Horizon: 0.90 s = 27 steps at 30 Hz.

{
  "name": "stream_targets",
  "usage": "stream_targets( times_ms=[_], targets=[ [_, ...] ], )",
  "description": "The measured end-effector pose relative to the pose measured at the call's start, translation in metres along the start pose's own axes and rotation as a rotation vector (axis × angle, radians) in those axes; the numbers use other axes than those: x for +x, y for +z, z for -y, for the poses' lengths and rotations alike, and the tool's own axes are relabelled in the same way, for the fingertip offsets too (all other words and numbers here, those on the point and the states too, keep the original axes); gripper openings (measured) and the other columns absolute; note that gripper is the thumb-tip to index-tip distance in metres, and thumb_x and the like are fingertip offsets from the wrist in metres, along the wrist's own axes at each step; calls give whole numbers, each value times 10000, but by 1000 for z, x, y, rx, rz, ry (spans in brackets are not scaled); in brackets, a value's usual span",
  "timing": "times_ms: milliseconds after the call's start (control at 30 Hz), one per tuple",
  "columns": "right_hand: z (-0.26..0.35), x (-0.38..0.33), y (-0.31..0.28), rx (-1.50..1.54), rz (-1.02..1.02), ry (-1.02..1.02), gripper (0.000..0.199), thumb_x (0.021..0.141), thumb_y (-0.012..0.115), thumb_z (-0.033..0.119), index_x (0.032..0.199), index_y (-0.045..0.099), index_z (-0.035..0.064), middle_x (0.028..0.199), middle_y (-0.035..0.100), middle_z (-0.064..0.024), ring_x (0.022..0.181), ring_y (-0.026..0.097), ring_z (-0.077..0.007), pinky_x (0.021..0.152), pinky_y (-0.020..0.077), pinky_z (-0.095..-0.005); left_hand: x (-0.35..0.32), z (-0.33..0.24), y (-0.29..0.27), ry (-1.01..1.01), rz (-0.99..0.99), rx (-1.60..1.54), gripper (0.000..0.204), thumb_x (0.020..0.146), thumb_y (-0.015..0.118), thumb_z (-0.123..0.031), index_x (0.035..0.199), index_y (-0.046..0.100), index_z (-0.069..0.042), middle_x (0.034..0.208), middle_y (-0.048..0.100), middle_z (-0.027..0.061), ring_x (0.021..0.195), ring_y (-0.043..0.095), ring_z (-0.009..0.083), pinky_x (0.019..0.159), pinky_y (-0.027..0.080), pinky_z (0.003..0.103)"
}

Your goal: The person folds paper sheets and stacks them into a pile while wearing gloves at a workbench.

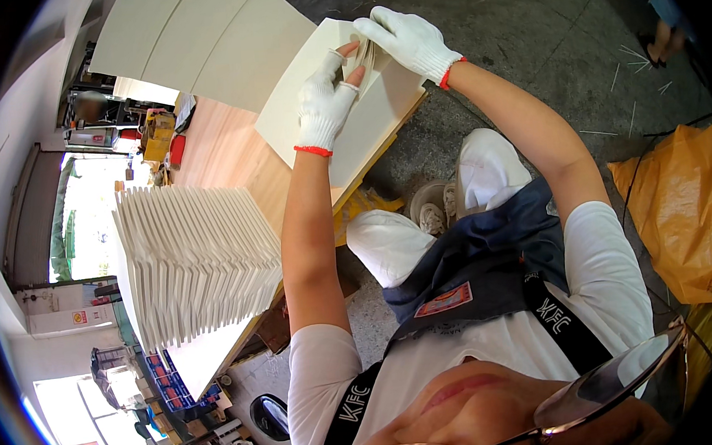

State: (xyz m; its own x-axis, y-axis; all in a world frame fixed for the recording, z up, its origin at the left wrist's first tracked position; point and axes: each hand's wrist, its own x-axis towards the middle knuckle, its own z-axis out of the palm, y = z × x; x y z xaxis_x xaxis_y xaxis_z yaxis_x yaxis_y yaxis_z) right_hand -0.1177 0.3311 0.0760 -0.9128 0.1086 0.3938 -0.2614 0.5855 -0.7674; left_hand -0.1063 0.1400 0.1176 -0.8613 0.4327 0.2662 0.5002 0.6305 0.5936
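Note:
Both my hands wear white knit gloves with red cuffs. Under them, at the table's far edge, lie pale cream sheets (369,57) whose edges fan up in a thin bundle. My left hand (323,109) rests on the paper, its bare thumb and forefinger tips apart beside the raised edges. My right hand (412,41) is bent over the top end of the bundle, fingers together, closed on the sheets; its fingertips are partly hidden. A larger cream sheet (284,104) spreads beneath my left hand.
To the left rises a tall stack of folded cream sheets (203,260) on the wood-grain table (217,145). Overlapping large cream panels (198,40) lie at the far left. An orange sack (681,211) stands at the right. White strips (599,133) litter the floor.

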Motion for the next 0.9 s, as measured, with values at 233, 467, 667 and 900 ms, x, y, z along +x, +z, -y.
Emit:
stream_targets(
  times_ms=[233, 467, 667, 900],
  targets=[
    [1, -6, -34, -409, 83, -24, 530, 927, 420, 605, 876, 602, 109, 756, 673, -124, 750, 660, -337, 656, 498, -458, 0, 7, 5, 154, -175, 11, 326, 950, 548, -162, 1268, 609, -196, 948, 696, 127, 786, 638, 216, 765, 511, 331],
    [-17, 8, -30, -554, -9, -585, 333, 937, 515, 447, 935, 579, 119, 771, 632, -106, 760, 636, -309, 669, 499, -442, -2, -10, -1, -42, 2, 54, 246, 986, 479, -206, 1173, 638, -195, 776, 639, 91, 691, 622, 216, 686, 499, 348],
    [3, 7, -10, -47, 147, -92, 410, 982, 401, 498, 979, 575, 127, 895, 631, -129, 862, 620, -344, 747, 460, -438, -1, -4, 2, 44, -32, 56, 244, 981, 493, -208, 1163, 648, -159, 742, 593, 60, 640, 565, 154, 643, 468, 312],
    [-5, -2, 3, 53, 20, -14, 405, 975, 400, 490, 1057, 586, 139, 948, 643, -126, 909, 619, -347, 767, 466, -432, -3, -11, 2, -81, 39, -13, 298, 891, 669, -164, 1186, 644, -134, 692, 475, -20, 600, 455, 67, 552, 390, 254]
  ],
)
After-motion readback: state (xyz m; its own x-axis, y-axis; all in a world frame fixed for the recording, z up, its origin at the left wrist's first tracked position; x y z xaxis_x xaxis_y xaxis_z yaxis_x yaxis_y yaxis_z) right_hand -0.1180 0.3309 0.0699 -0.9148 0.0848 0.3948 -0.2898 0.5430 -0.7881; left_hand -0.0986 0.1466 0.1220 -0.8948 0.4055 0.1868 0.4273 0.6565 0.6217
